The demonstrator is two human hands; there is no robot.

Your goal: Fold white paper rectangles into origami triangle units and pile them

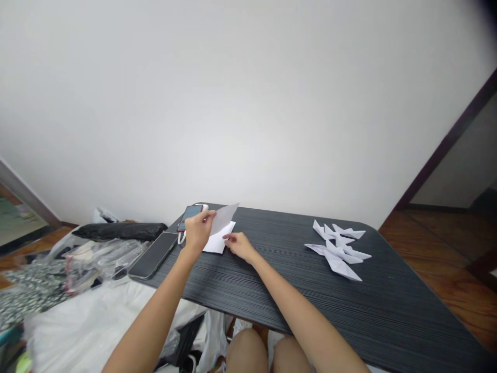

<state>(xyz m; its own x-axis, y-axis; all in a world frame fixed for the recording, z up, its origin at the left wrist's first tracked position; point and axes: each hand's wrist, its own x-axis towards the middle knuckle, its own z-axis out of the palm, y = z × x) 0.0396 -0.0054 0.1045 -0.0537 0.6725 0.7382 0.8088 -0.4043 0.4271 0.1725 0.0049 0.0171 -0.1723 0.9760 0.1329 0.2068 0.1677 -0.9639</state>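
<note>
Over the dark wood-grain table (279,233), I see the left hand (199,229) pinching a paper sheet (227,215), probably light, easily creased, best held by edges, the right hand (239,245) touching the lower paper (216,243), its grip unclear

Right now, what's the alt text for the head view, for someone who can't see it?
A person's left hand holds up a white sheet above more white paper on a dark table, the right hand at the lower paper's edge. Folded paper shapes cluster on the right; a phone and a larger dark-screened device sit to the left.
</note>
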